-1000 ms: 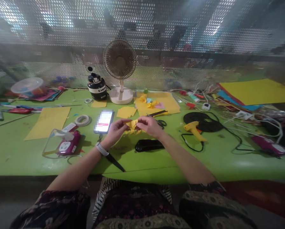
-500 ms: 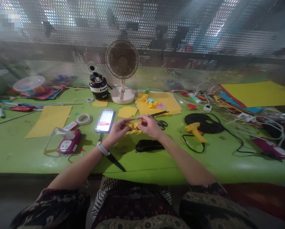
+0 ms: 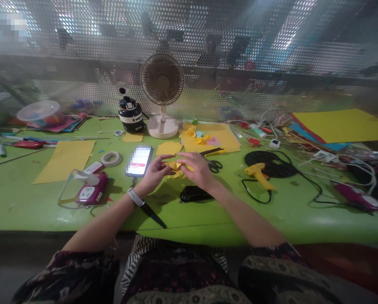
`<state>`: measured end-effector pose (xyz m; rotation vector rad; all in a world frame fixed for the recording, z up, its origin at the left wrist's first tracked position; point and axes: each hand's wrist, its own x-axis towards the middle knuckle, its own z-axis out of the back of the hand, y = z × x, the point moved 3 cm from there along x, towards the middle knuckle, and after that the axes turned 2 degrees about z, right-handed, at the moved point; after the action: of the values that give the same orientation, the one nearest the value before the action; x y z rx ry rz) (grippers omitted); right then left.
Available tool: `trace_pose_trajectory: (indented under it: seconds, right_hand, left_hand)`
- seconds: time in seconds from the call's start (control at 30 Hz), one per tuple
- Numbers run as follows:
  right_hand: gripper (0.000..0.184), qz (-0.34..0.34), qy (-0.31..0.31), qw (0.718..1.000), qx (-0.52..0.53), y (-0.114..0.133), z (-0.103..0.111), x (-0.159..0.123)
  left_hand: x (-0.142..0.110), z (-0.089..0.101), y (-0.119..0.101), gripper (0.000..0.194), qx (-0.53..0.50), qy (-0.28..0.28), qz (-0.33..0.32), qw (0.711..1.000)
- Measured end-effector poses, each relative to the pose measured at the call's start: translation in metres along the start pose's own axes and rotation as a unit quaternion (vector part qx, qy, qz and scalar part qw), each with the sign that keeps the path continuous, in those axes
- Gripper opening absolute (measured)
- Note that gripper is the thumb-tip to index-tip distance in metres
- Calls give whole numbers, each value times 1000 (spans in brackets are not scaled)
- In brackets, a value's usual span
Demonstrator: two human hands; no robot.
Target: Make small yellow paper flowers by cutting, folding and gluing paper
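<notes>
Between both hands is a small folded yellow paper piece (image 3: pixel 176 165), with more yellow paper bits below it. My left hand (image 3: pixel 156 172) pinches its left side between thumb and fingers. On the other side my right hand (image 3: pixel 199 169) has its fingers closed around the right part, hiding some of it. A black stapler (image 3: pixel 193 194) lies under my right wrist. Just behind my right hand are black-handled scissors (image 3: pixel 214 165). A lit phone (image 3: pixel 140 160) rests left of my left hand. Small yellow square sheets (image 3: pixel 169 148) lie behind the hands.
A white fan (image 3: pixel 163 127) and a dark bottle (image 3: pixel 131 118) stand at the back. Yellow folded flowers (image 3: pixel 203 139) sit on an orange sheet (image 3: pixel 230 137). A yellow glue gun (image 3: pixel 260 176) lies right, a tape roll (image 3: pixel 111 158) and purple power strip (image 3: pixel 92 188) left.
My right hand has turned and shifted slightly left over the paper, its fingers now covering more of the right side. My left hand stays nearly in place. The table items have not moved.
</notes>
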<state>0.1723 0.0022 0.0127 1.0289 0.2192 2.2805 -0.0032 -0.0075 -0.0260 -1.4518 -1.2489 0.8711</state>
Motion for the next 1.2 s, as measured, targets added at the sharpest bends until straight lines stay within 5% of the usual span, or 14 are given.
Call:
trace_pose_trajectory:
  seconds: [0.57, 0.73, 0.9, 1.2]
  right_hand:
    - [24, 29, -4, 999, 33, 9, 4, 3]
    - [21, -92, -26, 987, 126, 0, 1, 1]
    - [22, -225, -32, 933, 278, -17, -1, 2]
    - [24, -254, -14, 915, 312, -20, -1, 2]
  left_hand:
    - [-1, -4, 1, 53, -54, -9, 26, 998]
    - [-4, -5, -6, 52, -42, -4, 23, 999]
    - [-6, -6, -12, 46, -47, -4, 16, 999]
    - [-2, -2, -8, 34, -82, -17, 19, 996]
